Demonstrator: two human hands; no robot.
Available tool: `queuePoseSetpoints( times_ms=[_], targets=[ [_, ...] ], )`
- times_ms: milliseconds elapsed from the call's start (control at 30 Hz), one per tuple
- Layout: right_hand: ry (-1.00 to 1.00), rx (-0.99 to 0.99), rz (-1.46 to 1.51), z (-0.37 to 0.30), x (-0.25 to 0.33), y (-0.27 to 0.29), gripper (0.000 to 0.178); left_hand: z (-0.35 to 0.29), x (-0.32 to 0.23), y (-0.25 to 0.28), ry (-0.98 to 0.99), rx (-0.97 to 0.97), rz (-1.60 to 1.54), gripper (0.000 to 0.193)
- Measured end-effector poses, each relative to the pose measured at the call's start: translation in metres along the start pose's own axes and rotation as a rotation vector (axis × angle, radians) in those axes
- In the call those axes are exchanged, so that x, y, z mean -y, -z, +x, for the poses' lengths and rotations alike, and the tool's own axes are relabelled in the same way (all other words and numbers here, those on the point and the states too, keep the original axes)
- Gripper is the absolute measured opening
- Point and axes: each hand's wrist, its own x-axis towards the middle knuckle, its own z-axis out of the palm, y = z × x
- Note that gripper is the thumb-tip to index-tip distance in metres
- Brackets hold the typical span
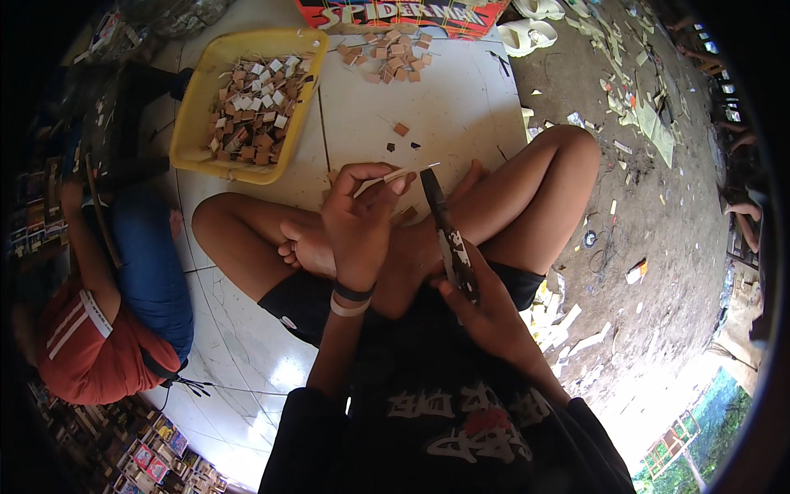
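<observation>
My left hand point(360, 218) is raised over my crossed legs, thumb and fingertips closed on a thin pale stick point(418, 170) that points right. Whether a small square piece is attached at its held end, I cannot tell. My right hand point(485, 300) is wrapped round a long, narrow dark tool point(448, 239) with pale worn patches, perhaps a knife. Its tip stands just below the stick's right end; contact is unclear. Beyond my hands, one small brown square with a thin stick point(401, 129) lies on the tiles, near two dark scraps point(391, 147).
A yellow plastic basin point(183, 136) at the far left holds many brown and white squares. A loose pile of brown squares point(397, 56) lies beside it, before a red printed box point(403, 18). Another person in red point(90, 350) sits left. Scraps litter the ground point(609, 214) right.
</observation>
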Motion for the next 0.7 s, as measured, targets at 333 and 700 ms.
queuePoseSetpoints(
  times_ms=[333,700],
  targets=[
    [-0.043,-0.002,-0.051,-0.002,0.013,-0.002,0.058,-0.005,0.006,-0.001,-0.115,0.041,0.046,0.02],
    [-0.127,0.059,0.157,0.001,0.016,-0.005,0.058,-0.007,0.013,-0.004,-0.137,-0.043,-0.046,0.017]
  ],
)
